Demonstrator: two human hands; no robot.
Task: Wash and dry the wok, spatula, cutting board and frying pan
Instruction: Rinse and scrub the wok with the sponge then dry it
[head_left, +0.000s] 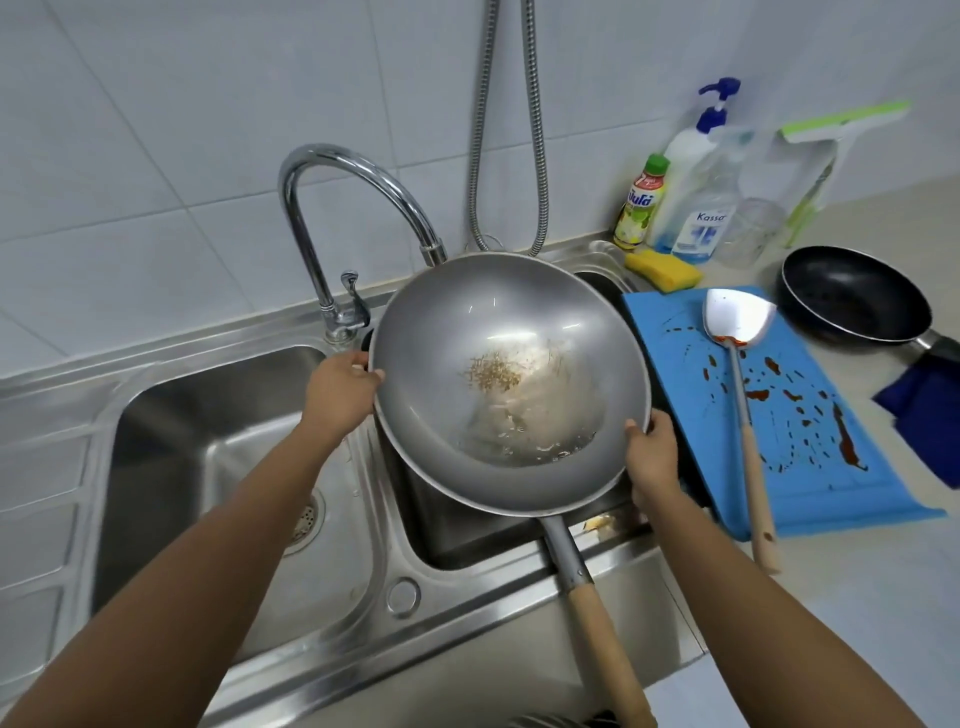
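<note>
Left hand and right hand grip opposite rims of the wok over the right sink basin; tilted, its greasy residue could spill onto the counter.

**Wok held over a double sink, other cookware to the right**

A wok sits above the right basin of a double sink, under the tap, its handle pointing toward the viewer. The left hand holds its left rim, the right hand its right rim. The left basin lies beside it. On the surface right of the sink lies a cutting board with a spatula on it. A frying pan sits behind the board's right corner. Bottles and a sponge stand along the back edge.
</note>
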